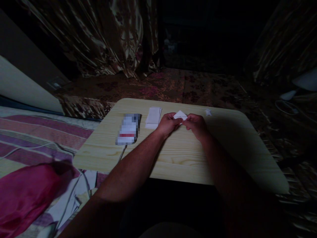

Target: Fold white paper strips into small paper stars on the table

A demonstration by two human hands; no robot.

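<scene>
Between my two hands is a small folded piece of white paper (180, 114), its pointed top facing away from me. My left hand (168, 125) pinches its left side, and my right hand (197, 125) is closed on the right side. The fingers cover the paper's lower part. Just left of my left hand lies a stack of white paper strips (153, 117) on the light wooden table (178, 158). Beyond my right hand, a small folded white paper piece (208, 112) rests on the tabletop.
A blurred-out phone-like device (128, 129) with a cable (122, 153) lies at the table's left. Beside the table is a striped bed (47, 132) with a pink cloth (27, 195) and white papers (70, 195). Patterned curtains (133, 36) hang behind. The room is dim.
</scene>
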